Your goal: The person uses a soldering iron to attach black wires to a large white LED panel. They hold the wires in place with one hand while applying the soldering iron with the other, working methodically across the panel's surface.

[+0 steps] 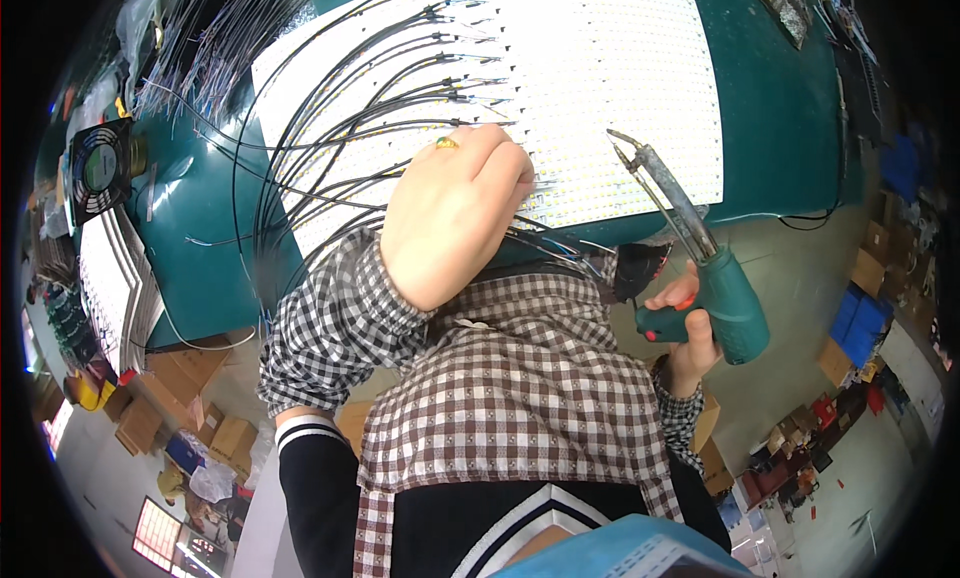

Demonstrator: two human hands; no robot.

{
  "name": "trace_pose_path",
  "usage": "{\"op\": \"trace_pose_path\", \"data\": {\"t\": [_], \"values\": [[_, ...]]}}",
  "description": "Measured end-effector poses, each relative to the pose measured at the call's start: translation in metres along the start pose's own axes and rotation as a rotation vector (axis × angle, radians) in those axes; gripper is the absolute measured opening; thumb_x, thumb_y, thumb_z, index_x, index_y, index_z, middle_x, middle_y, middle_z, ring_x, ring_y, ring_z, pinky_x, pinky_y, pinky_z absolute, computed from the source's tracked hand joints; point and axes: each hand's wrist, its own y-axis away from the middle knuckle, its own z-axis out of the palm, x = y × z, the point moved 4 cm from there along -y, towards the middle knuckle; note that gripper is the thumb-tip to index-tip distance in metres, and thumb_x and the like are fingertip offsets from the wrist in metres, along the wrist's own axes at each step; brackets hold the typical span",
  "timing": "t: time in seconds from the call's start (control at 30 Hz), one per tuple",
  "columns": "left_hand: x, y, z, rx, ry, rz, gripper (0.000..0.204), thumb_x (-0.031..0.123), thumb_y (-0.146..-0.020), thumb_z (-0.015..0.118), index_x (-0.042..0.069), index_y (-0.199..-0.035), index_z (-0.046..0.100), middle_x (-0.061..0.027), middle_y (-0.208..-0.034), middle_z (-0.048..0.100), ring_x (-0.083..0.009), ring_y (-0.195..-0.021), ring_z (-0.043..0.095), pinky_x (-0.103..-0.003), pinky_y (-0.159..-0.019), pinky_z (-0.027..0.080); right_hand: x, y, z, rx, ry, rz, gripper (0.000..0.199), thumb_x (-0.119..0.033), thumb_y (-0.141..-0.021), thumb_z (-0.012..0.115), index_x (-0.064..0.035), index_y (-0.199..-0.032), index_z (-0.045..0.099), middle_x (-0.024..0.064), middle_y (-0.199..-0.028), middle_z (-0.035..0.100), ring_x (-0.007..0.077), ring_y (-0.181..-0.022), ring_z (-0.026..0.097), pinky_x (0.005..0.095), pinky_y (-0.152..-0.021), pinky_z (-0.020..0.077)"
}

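Blue mask (630,553) nearest, your right hand (695,354) grips the soldering iron (737,313), left hand's (450,213) pinch unclear; upper black cables (415,20) seemingly attached to the white panel (620,78), lower ones apparently remaining.

The person's left forearm (340,323) is slanting in from the lower left, and the left hand (455,218) is hanging in front of the torso, its back facing up, its fingers bending downward together with most tips hiding from view. Lower and to the right, the right hand (695,360) is gripping, two bent digits showing while the rest is partly hiding.
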Motion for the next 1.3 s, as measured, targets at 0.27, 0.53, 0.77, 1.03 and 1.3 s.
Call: {"op": "trace_pose_path", "data": {"t": [0.27,0.53,0.77,1.03,1.3], "values": [[-0.011,0.006,-0.003,0.048,0.059,-0.176,0.009,0.002,-0.09,0.07,0.004,-0.096,0.063,-0.0089,-0.089,0.06,-0.0243,-0.07,0.063,-0.033,-0.061,0.05,0.0,0.001,0.006,-0.056,0.044,0.01,0.072,-0.039,-0.098,0.069,0.0169,-0.139,0.049,0.0145,-0.098,0.064,0.0258,-0.082,0.067,0.0398,-0.073,0.0606],[-0.022,0.004,-0.002,-0.024,0.218,-0.27,0.007,0.005,-0.088,0.072,0.002,-0.091,0.067,-0.0051,-0.087,0.059,-0.0141,-0.071,0.061,-0.027,-0.063,0.05,-0.002,0.006,0.006,-0.081,0.089,0.055,0.07,-0.041,-0.098,0.069,0.0134,-0.139,0.052,0.0189,-0.109,0.068,0.0288,-0.091,0.073,0.0384,-0.077,0.0618],[-0.026,0.0,-0.004,-0.094,0.245,-0.284,0.006,0.005,-0.087,0.071,0.001,-0.09,0.068,-0.0067,-0.088,0.06,-0.017,-0.076,0.064,-0.029,-0.067,0.053,-0.006,0.007,0.012,-0.091,0.109,0.097,0.066,-0.045,-0.096,0.07,0.0119,-0.128,0.059,0.0186,-0.109,0.069,0.028,-0.091,0.073,0.04,-0.081,0.0613],[-0.025,-0.002,-0.004,-0.098,0.174,-0.253,0.008,0.007,-0.083,0.069,0.001,-0.088,0.067,-0.0096,-0.086,0.062,-0.0238,-0.078,0.066,-0.033,-0.068,0.052,-0.004,0.007,0.015,-0.141,0.129,0.111,0.058,-0.045,-0.096,0.071,0.0086,-0.118,0.063,0.0158,-0.101,0.069,0.0252,-0.089,0.072,0.0395,-0.085,0.0587],[-0.025,-0.003,-0.005,-0.101,0.192,-0.245,0.008,0.007,-0.083,0.068,0.002,-0.088,0.067,-0.0097,-0.086,0.061,-0.024,-0.076,0.064,-0.034,-0.067,0.051,0.004,0.008,0.01,-0.17,0.126,0.105,0.054,-0.012,-0.082,0.089,0.011,-0.123,0.063,0.0138,-0.092,0.076,0.0197,-0.084,0.074,0.034,-0.08,0.0619]]}}
